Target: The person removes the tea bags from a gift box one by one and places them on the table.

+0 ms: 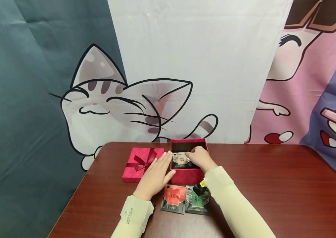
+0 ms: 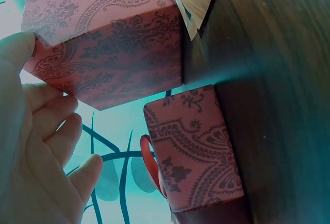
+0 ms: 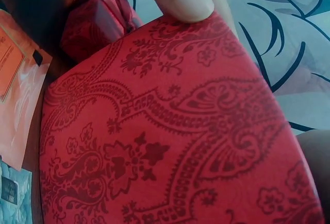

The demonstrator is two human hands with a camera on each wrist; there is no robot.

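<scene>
Resting the left hand [image 1: 155, 177], released and with straight fingers, against the left side of the red box [image 1: 187, 177] at lower centre of the frame. Reaching the right hand [image 1: 202, 159] into the box, with fingertips at the pale sachet [image 1: 181, 160] inside, though cannot tell whether grasping it. Having the lid [image 1: 141, 163] left of the box and the red sachet [image 1: 173, 197] and green sachet [image 1: 197, 202] below, on the counter [image 1: 275, 185].
</scene>
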